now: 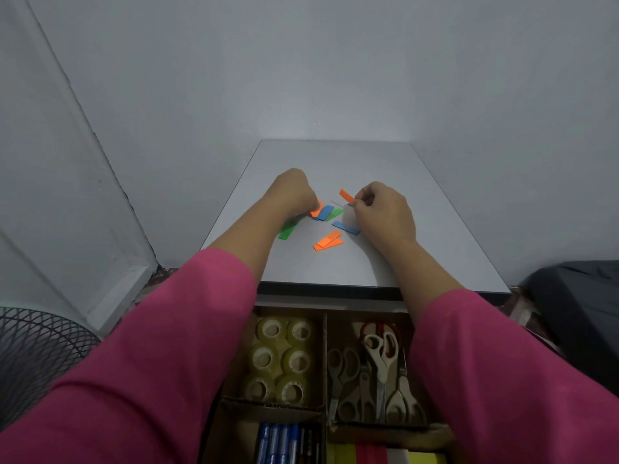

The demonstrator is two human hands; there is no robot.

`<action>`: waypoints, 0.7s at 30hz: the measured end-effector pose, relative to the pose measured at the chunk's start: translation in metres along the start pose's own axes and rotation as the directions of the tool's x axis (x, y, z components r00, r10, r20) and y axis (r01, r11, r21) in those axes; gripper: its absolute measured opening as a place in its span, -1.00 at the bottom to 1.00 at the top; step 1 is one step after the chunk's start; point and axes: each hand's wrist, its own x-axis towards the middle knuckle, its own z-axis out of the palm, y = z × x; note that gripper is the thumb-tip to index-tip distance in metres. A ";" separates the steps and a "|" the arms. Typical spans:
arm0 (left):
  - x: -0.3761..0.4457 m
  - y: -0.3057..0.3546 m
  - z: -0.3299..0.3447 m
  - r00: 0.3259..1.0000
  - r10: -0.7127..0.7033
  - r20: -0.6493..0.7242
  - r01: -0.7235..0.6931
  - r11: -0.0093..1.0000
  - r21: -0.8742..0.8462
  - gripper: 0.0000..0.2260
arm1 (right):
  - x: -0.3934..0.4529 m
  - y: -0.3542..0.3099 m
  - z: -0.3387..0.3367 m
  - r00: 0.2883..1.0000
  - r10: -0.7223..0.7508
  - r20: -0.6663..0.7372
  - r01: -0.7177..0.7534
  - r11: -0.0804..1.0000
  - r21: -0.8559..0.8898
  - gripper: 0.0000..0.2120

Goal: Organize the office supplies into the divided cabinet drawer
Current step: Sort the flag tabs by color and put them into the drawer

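Observation:
Small coloured sticky strips lie scattered on the white cabinet top (435,249): a green strip (287,231), a blue strip (345,227), and two overlapping orange strips (328,242). My left hand (293,192) is curled over a fanned bunch of orange, blue and green strips (324,211) and grips its left end. Between finger and thumb, my right hand (385,212) pinches an orange strip (346,195) lifted off the surface. Below, the open divided drawer (324,346) holds tape rolls (281,360), scissors (375,370), blue markers (278,443) and coloured paper pads (385,455).
A grey wall stands right behind the cabinet top. A mesh fan guard (37,356) sits at lower left and a dark bag (582,303) at right. Pink sleeves cover both forearms over the drawer.

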 end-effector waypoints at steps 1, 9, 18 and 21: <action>-0.002 0.002 0.002 1.000 0.001 -0.013 0.000 0.998 0.064 -0.80 | 0.000 0.000 0.000 1.000 -0.001 0.001 0.001 1.000 -0.002 -0.88; -0.010 0.012 0.006 0.998 -0.054 0.008 0.053 0.994 0.099 -0.76 | 0.000 0.001 0.000 1.000 -0.021 -0.004 0.021 1.000 0.004 -0.88; -0.011 0.015 0.003 0.997 -0.072 -0.025 0.074 0.993 0.087 -0.72 | 0.000 0.000 0.000 1.000 -0.026 -0.002 0.026 1.000 -0.005 -0.87; -0.015 0.017 0.001 0.996 -0.083 0.019 0.080 0.991 0.109 -0.71 | 0.000 0.001 0.000 0.999 -0.034 -0.009 0.034 0.999 -0.010 -0.87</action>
